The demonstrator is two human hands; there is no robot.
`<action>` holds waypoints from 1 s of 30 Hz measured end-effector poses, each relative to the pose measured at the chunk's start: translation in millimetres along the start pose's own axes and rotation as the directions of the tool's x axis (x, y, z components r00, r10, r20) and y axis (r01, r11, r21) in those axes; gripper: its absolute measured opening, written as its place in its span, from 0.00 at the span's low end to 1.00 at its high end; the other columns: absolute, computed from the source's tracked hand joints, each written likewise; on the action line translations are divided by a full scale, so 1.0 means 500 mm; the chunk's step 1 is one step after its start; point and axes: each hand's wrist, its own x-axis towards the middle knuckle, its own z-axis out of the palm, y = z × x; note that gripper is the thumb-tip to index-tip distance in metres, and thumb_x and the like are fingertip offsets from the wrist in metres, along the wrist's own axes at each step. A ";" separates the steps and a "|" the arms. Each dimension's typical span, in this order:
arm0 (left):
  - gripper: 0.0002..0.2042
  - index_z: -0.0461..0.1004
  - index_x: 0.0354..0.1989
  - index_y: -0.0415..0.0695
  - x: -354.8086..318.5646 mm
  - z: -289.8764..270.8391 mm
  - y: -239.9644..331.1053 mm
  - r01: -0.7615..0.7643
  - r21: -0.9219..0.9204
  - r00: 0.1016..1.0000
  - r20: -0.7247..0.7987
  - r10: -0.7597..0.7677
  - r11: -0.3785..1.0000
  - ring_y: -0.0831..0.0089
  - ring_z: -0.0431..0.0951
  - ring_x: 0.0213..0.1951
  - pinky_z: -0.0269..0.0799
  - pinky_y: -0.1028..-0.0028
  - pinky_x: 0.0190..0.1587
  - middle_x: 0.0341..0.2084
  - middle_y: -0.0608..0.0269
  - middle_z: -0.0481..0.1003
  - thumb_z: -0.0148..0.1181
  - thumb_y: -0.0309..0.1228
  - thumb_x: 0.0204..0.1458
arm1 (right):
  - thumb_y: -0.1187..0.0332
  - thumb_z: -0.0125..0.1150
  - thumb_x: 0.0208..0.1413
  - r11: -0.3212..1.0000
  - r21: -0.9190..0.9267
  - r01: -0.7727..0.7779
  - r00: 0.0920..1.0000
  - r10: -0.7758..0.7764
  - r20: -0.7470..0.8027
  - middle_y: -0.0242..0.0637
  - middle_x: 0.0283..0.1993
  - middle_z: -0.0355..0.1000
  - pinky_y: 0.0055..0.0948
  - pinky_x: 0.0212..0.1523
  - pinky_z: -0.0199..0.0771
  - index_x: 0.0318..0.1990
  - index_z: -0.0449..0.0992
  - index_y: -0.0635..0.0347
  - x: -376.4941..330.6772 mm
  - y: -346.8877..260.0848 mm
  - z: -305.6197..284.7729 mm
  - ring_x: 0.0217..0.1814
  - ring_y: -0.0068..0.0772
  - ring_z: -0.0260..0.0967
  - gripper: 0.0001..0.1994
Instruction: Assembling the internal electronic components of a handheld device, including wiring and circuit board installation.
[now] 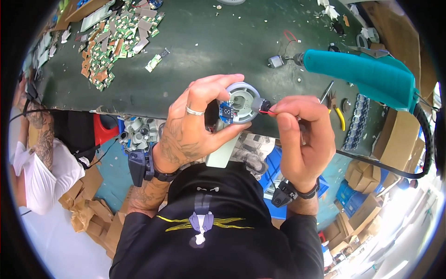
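My left hand (195,111) is closed around a round, light grey plastic housing (251,89), thumb below and fingers above, over the near edge of the table. A small blue circuit board (227,112) sits at the left side of its open face. A small motor (258,105) with a black end lies against the right side of the housing. My right hand (304,135) pinches the motor's red wire (271,111) between thumb and forefinger. The other right fingers curl into the palm, and whether they hold anything is hidden.
A teal corded hand tool (357,72) lies right of a loose small motor (275,61). Near it are yellow-handled pliers (341,118) and a strip of dark parts (357,123). Green circuit boards (118,44) are heaped far left. A co-worker (51,162) sits at left.
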 end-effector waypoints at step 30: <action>0.35 0.62 0.57 0.43 -0.002 -0.002 0.003 0.009 0.024 1.000 0.006 -0.009 1.000 0.49 0.82 0.66 0.83 0.59 0.62 0.63 0.35 0.79 0.84 0.22 0.48 | 0.81 0.70 0.65 0.996 -0.076 0.038 0.998 -0.035 0.046 0.42 0.44 0.82 0.24 0.37 0.78 0.48 0.80 0.64 0.006 -0.002 0.015 0.37 0.26 0.78 0.08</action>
